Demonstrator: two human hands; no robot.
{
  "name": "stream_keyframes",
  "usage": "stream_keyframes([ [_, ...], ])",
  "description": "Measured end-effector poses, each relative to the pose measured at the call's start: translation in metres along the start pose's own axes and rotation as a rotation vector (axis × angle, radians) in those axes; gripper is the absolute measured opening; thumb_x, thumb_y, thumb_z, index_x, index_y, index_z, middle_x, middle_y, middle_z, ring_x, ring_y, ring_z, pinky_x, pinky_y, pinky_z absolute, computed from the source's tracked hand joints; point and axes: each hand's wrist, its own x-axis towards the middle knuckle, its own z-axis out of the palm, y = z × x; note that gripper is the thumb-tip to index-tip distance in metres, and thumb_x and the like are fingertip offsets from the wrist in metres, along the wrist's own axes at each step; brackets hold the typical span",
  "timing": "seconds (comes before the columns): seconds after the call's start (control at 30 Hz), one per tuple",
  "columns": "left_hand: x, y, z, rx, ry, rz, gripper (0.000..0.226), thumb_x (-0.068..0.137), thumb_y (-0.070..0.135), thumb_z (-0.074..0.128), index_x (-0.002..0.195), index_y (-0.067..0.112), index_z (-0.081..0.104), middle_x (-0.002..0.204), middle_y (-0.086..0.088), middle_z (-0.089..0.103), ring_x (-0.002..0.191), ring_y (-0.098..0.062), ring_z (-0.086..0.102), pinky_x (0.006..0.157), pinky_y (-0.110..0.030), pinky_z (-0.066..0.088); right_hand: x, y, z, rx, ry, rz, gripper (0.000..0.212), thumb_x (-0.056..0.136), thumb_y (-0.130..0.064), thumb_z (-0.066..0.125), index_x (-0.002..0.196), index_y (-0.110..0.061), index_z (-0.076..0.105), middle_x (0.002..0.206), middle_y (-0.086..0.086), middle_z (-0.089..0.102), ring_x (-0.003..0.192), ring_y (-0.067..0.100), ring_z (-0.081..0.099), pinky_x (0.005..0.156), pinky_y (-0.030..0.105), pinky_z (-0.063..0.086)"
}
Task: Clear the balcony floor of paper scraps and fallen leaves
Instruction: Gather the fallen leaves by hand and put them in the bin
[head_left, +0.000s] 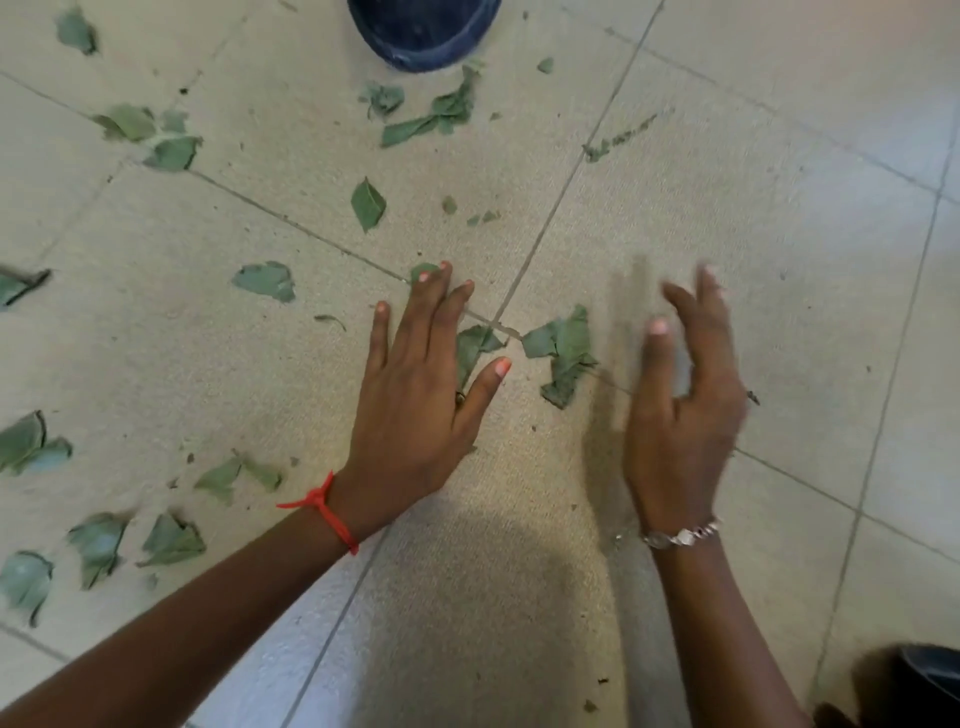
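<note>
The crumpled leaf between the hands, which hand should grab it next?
Probably the right hand: it is open, on edge, palm facing the crumpled leaf. The left hand lies flat, its fingers over a smaller leaf.

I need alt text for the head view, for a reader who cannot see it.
Two open hands reach over a tiled floor strewn with green leaves: the left hand, wearing a red string bracelet, lies flat touching a leaf; the blurred right hand is beside a leaf clump. A dark blue container sits at the top edge.
</note>
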Motion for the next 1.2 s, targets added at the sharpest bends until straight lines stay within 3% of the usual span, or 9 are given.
stream_keyframes([
  [0.23, 0.0, -0.002, 0.0, -0.103, 0.043, -0.03, 0.065, 0.094, 0.051, 0.031, 0.145, 0.012, 0.029, 0.157, -0.005, 0.019, 0.146, -0.015, 0.009, 0.118, -0.036, 0.005, -0.011, 0.039, -0.022, -0.475, 0.014, 0.362, 0.082, 0.084, -0.061, 0.02, 0.144, -0.006, 0.023, 0.154, 0.019, 0.016, 0.144, 0.029, 0.009, 0.116, 0.042, 0.005],
  [0.37, 0.002, -0.002, -0.001, -0.153, 0.051, -0.061, 0.064, 0.092, 0.051, 0.033, 0.144, 0.012, 0.03, 0.157, -0.005, 0.016, 0.146, -0.016, 0.006, 0.117, -0.036, 0.01, -0.018, 0.003, 0.018, -0.4, -0.096, 0.189, 0.075, 0.09, -0.055, 0.022, 0.146, -0.006, 0.02, 0.155, 0.013, 0.018, 0.145, 0.022, 0.01, 0.117, 0.034, 0.004],
  [0.47, 0.017, -0.007, -0.004, -0.149, 0.063, -0.072, 0.066, 0.092, 0.052, 0.034, 0.145, 0.012, 0.028, 0.158, -0.005, 0.012, 0.146, -0.019, 0.006, 0.117, -0.044, 0.018, -0.013, -0.025, 0.047, -0.142, -0.311, -0.036, 0.064, 0.092, -0.053, 0.025, 0.145, -0.017, 0.025, 0.154, 0.001, 0.023, 0.143, 0.011, 0.013, 0.117, 0.027, 0.009],
  [0.57, 0.044, -0.017, -0.016, -0.144, 0.114, -0.069, 0.066, 0.093, 0.051, 0.033, 0.145, 0.009, 0.028, 0.158, -0.008, 0.011, 0.147, -0.023, 0.006, 0.118, -0.048, 0.016, 0.036, -0.03, 0.062, 0.168, -0.372, -0.045, 0.048, 0.095, -0.043, 0.028, 0.141, -0.029, 0.024, 0.153, -0.006, 0.023, 0.139, 0.001, 0.014, 0.113, 0.022, 0.014],
  [0.7, 0.086, -0.044, -0.036, -0.048, 0.162, -0.059, 0.067, 0.092, 0.053, 0.033, 0.143, 0.008, 0.031, 0.157, -0.013, 0.014, 0.146, -0.027, 0.004, 0.115, -0.042, 0.003, 0.131, -0.005, 0.074, -0.164, -0.214, -0.018, 0.06, 0.097, -0.045, 0.027, 0.146, -0.01, 0.025, 0.156, 0.007, 0.017, 0.145, 0.019, 0.01, 0.118, 0.043, 0.014],
  [0.83, 0.133, -0.067, -0.042, -0.094, 0.101, -0.143, 0.07, 0.087, 0.053, 0.038, 0.143, 0.011, 0.031, 0.157, -0.012, 0.015, 0.146, -0.027, 0.006, 0.117, -0.046, 0.002, 0.163, 0.012, 0.09, -0.532, -0.365, -0.034, 0.076, 0.093, -0.057, 0.015, 0.149, -0.005, 0.009, 0.157, 0.011, 0.004, 0.145, 0.021, 0.0, 0.119, 0.037, -0.001],
  [0.93, 0.156, -0.069, -0.036, -0.242, 0.15, -0.24, 0.072, 0.083, 0.057, 0.039, 0.139, 0.012, 0.035, 0.15, -0.005, 0.033, 0.141, -0.02, 0.026, 0.118, -0.041, 0.004, 0.166, 0.01, 0.095, -0.534, -0.491, -0.243, 0.081, 0.088, -0.061, 0.013, 0.15, -0.009, 0.006, 0.157, 0.009, 0.003, 0.145, 0.019, 0.0, 0.117, 0.034, -0.002],
  [1.03, 0.163, -0.068, -0.026, -0.101, 0.194, -0.229, 0.073, 0.082, 0.061, 0.041, 0.138, 0.015, 0.039, 0.147, -0.001, 0.038, 0.138, -0.018, 0.032, 0.117, -0.043, 0.005, 0.196, 0.007, 0.097, -0.399, -0.557, -0.357, 0.075, 0.09, -0.055, 0.022, 0.149, -0.011, 0.011, 0.157, 0.009, 0.011, 0.145, 0.019, 0.008, 0.117, 0.034, 0.005],
  [1.2, 0.163, -0.071, -0.024, 0.035, 0.19, -0.204, 0.074, 0.081, 0.062, 0.042, 0.137, 0.014, 0.042, 0.149, 0.001, 0.035, 0.139, -0.016, 0.031, 0.117, -0.046, 0.008, 0.265, 0.013, 0.126, -0.562, -0.405, -0.112, 0.081, 0.091, -0.062, 0.018, 0.149, -0.007, 0.005, 0.157, 0.011, 0.001, 0.145, 0.022, -0.002, 0.118, 0.04, -0.002],
])
